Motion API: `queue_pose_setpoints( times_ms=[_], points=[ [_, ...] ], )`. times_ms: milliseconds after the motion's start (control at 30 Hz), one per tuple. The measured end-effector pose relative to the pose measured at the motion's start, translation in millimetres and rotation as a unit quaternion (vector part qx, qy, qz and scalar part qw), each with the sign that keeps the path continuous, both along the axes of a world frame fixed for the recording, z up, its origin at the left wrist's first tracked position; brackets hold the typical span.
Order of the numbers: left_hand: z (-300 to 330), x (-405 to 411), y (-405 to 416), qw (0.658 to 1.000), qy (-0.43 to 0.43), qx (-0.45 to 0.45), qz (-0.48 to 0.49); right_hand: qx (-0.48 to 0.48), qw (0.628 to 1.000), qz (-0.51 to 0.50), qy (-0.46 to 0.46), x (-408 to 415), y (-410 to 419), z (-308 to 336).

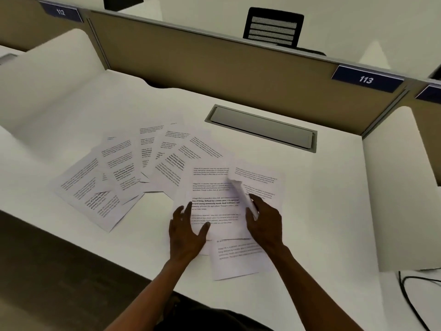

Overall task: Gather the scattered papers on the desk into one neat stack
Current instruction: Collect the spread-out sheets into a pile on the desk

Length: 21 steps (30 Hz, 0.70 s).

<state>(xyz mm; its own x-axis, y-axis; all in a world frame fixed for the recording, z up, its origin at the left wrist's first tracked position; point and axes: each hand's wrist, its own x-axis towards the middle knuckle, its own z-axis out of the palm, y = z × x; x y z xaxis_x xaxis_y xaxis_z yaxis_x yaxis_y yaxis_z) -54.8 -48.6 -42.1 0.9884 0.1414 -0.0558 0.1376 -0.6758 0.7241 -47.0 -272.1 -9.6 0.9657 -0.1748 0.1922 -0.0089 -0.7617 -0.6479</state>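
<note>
While my left hand (187, 226) lay flat, fingers spread, on the top sheet (216, 211), my right hand (265, 219) pinched its curled right edge on the desk (310, 211).

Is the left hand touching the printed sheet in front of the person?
Touching. The head view shows the left hand lying flat on the printed sheet, its thumb over the text.
</note>
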Motion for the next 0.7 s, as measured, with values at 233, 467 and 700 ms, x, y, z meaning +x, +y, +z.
queue_pose_setpoints(
  times_ms=[233,467,700],
  points=[
    [17,24,9,0.942,0.064,-0.264,0.199,0.0,0.99,0.127,0.06,-39,46,-22],
    [16,42,15,0.963,0.169,-0.177,0.111,0.005,0.973,0.214,0.086,-40,46,-20],
    [22,36,9,0.981,0.142,-0.106,0.074,-0.019,0.992,-0.081,0.1,-4,16,-18]
  ],
)
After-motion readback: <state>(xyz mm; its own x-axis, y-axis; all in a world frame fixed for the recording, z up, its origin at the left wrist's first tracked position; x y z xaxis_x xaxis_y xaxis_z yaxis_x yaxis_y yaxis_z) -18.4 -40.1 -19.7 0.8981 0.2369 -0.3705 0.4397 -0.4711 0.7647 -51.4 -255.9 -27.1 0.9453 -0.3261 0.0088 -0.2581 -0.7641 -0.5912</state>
